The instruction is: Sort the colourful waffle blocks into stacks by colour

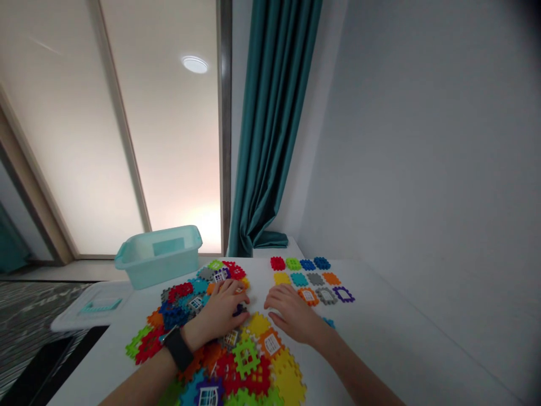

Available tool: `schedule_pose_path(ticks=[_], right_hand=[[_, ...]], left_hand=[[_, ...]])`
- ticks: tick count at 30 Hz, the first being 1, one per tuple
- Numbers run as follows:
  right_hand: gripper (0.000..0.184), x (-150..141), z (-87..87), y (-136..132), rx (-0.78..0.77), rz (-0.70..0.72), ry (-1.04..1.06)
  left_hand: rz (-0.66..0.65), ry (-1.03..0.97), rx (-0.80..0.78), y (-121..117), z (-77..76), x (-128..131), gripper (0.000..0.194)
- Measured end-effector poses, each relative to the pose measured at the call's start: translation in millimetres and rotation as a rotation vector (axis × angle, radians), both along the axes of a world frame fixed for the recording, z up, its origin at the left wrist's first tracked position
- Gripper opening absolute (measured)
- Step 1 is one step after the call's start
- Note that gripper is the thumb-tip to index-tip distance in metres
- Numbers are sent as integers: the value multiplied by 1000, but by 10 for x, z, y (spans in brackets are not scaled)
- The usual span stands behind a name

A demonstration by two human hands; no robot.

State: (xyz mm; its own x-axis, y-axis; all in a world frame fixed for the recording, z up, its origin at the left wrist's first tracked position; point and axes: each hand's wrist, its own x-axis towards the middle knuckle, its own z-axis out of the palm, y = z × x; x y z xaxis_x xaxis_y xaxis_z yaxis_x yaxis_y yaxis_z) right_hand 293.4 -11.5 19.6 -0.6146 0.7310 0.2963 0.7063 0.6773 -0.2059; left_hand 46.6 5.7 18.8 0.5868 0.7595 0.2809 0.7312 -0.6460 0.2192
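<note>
My left hand (226, 309), with a dark watch (178, 348) on the wrist, rests over a heap of coloured plastic interlocking tiles (245, 356). Its fingers are bent and spread, and a dark tile (240, 309) shows between thumb and forefinger; no firm grip is visible. My right hand (291, 311) is low over the white table, palm down, fingers curved and thumb apart. It is close to the near left end of neat rows of tiles, beside an orange window-frame tile (308, 296) and below a yellow tile (282, 278). Its palm side is hidden.
A mint plastic bin (164, 259) stands at the back left of the white table (376, 332). Its pale lid (91, 307) lies at the left edge. A teal curtain (270, 124) hangs behind, and a grey wall (431, 146) runs along the right.
</note>
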Motion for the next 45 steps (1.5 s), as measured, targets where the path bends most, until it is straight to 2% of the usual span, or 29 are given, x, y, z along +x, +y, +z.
schedule_pose_path(ticks=[3,8,15,20,25,33,39,45], right_hand=[[15,-17,-8,-114,-32,11,0],[18,35,-70,-359,-76,2,29],[28,55,-117,-615,-144,-20,67],[27,-40,-175,-564,-92,-23,8],[21,-123,-232,-349,-2,-57,-44],[16,-219,-242,-49,53,-75,-76],[22,-131,-206,-80,19,-79,53],[22,113,-112,-311,-45,-44,112]], left_hand=[[-17,-22,-1,-119,-29,37,18],[76,-57,5,-230,-74,7,15],[3,-45,-30,-314,-31,-39,19],[-34,-29,-34,-342,-36,-23,23],[-4,-25,18,-304,-59,-69,21],[10,-13,40,-271,-74,-103,16],[28,13,10,-274,-49,-104,19],[8,11,33,-284,-36,-103,19]])
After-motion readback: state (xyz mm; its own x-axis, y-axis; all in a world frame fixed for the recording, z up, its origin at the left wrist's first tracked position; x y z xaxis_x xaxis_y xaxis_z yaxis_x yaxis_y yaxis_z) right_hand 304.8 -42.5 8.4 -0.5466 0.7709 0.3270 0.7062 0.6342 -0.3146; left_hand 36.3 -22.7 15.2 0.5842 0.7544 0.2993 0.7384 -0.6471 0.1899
